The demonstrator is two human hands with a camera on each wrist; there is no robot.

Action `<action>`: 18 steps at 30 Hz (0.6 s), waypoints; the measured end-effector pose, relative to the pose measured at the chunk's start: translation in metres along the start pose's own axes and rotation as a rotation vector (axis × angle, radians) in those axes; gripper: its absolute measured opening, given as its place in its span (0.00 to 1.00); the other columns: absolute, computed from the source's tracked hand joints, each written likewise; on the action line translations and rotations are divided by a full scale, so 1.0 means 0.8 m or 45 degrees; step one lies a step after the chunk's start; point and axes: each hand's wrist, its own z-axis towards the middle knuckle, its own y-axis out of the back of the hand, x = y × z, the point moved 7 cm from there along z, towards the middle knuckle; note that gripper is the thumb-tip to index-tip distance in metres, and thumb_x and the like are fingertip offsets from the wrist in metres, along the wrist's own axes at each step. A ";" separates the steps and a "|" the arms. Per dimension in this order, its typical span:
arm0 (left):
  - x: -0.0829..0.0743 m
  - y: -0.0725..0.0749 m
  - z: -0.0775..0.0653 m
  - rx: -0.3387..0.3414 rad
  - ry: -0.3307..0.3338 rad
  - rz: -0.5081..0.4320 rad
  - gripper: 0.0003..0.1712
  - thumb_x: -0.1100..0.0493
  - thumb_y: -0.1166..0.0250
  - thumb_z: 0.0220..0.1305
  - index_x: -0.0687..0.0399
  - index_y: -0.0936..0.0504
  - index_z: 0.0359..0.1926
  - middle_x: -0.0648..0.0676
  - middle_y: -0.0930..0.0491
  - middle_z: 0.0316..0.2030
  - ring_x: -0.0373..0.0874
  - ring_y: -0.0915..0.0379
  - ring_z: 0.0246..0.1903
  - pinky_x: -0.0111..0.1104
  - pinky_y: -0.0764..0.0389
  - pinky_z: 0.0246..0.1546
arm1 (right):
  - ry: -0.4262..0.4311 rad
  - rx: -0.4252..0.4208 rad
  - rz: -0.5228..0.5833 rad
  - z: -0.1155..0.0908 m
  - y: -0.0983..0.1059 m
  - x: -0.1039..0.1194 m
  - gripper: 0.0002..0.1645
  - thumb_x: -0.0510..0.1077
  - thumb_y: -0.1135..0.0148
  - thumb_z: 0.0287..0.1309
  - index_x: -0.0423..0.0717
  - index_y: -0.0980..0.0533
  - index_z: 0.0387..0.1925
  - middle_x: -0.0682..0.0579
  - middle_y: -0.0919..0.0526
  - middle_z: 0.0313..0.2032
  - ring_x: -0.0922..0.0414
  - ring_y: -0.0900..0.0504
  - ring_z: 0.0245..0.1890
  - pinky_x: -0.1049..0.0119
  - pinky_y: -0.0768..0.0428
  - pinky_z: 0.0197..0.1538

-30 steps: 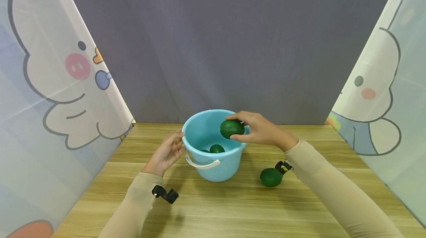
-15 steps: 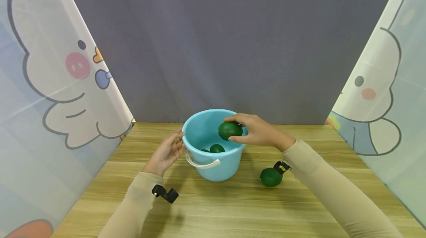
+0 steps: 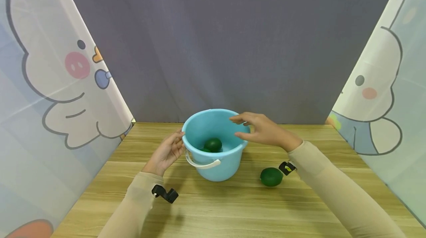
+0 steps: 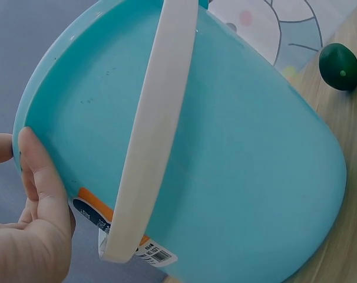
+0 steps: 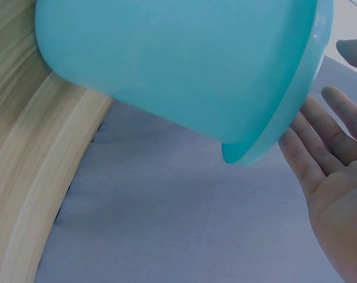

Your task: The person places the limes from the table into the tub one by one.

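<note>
A light blue bucket (image 3: 219,167) stands on the wooden table, its white handle (image 3: 203,165) hanging at the front left. My left hand (image 3: 168,153) pinches the left rim; in the left wrist view the thumb (image 4: 40,162) lies against the outside. Inside the bucket is a dark green avocado (image 3: 213,145), with another green one (image 3: 205,150) partly hidden by the front wall. Over the right rim, my right hand (image 3: 264,130) is spread and holds nothing. A further avocado (image 3: 271,177) lies on the table, right of the bucket.
The wooden table (image 3: 226,212) ends at a grey curtain (image 3: 229,46) close behind the bucket. Cartoon-printed sheets (image 3: 60,119) flank both sides. A printed label (image 4: 158,254) shows on the bucket's side in the left wrist view.
My right hand has let go of the avocado, which now lies in the bucket. Its fingers have spread and drawn slightly right. The left hand stays at the rim.
</note>
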 end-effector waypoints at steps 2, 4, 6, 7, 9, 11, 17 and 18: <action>0.000 0.000 0.000 -0.003 -0.002 0.001 0.30 0.65 0.49 0.75 0.62 0.46 0.74 0.54 0.27 0.46 0.37 0.23 0.33 0.21 0.20 0.32 | 0.011 -0.013 -0.007 -0.002 0.002 -0.001 0.27 0.44 0.30 0.63 0.41 0.24 0.61 0.49 0.20 0.58 0.47 0.19 0.53 0.47 0.19 0.54; 0.000 0.000 0.000 0.002 -0.005 0.003 0.30 0.65 0.49 0.75 0.62 0.46 0.74 0.54 0.27 0.46 0.36 0.23 0.33 0.20 0.20 0.32 | 0.023 -0.025 -0.022 -0.005 0.003 -0.003 0.27 0.43 0.30 0.62 0.42 0.24 0.60 0.49 0.19 0.57 0.50 0.18 0.53 0.48 0.18 0.53; 0.000 0.000 -0.001 0.007 -0.008 0.005 0.30 0.65 0.49 0.75 0.62 0.45 0.73 0.54 0.26 0.46 0.36 0.23 0.33 0.20 0.20 0.32 | 0.042 -0.040 -0.037 -0.007 0.005 -0.003 0.26 0.41 0.29 0.60 0.41 0.24 0.60 0.49 0.19 0.56 0.52 0.18 0.51 0.50 0.17 0.52; -0.001 -0.001 0.000 0.011 -0.010 0.007 0.30 0.65 0.49 0.75 0.63 0.45 0.73 0.54 0.26 0.46 0.36 0.23 0.33 0.20 0.20 0.32 | 0.053 -0.048 -0.045 -0.008 0.006 -0.004 0.26 0.40 0.29 0.60 0.41 0.23 0.59 0.48 0.18 0.56 0.53 0.18 0.50 0.50 0.16 0.51; -0.001 -0.001 0.000 0.017 -0.012 0.009 0.30 0.65 0.49 0.75 0.63 0.45 0.73 0.54 0.26 0.46 0.36 0.23 0.33 0.20 0.20 0.32 | 0.065 -0.059 -0.054 -0.011 0.008 -0.004 0.26 0.38 0.28 0.59 0.40 0.23 0.59 0.48 0.18 0.55 0.52 0.18 0.50 0.51 0.16 0.50; -0.001 -0.001 0.000 0.020 -0.011 0.011 0.30 0.65 0.49 0.75 0.63 0.45 0.73 0.54 0.26 0.46 0.36 0.23 0.33 0.20 0.20 0.32 | 0.064 -0.065 -0.060 -0.014 0.010 -0.004 0.26 0.37 0.28 0.58 0.40 0.23 0.59 0.47 0.18 0.55 0.49 0.18 0.49 0.52 0.16 0.50; -0.001 -0.002 -0.001 0.026 -0.016 0.020 0.29 0.65 0.48 0.75 0.63 0.44 0.73 0.53 0.26 0.45 0.36 0.23 0.33 0.20 0.20 0.32 | 0.018 -0.064 -0.044 -0.024 0.017 -0.006 0.26 0.38 0.28 0.59 0.39 0.23 0.59 0.46 0.18 0.54 0.46 0.17 0.49 0.54 0.16 0.51; -0.001 -0.002 0.000 0.027 -0.017 0.021 0.29 0.65 0.48 0.75 0.63 0.44 0.72 0.53 0.26 0.45 0.36 0.23 0.33 0.20 0.20 0.32 | 0.008 -0.064 -0.041 -0.025 0.018 -0.007 0.26 0.38 0.28 0.59 0.40 0.23 0.59 0.46 0.18 0.54 0.47 0.17 0.49 0.53 0.16 0.51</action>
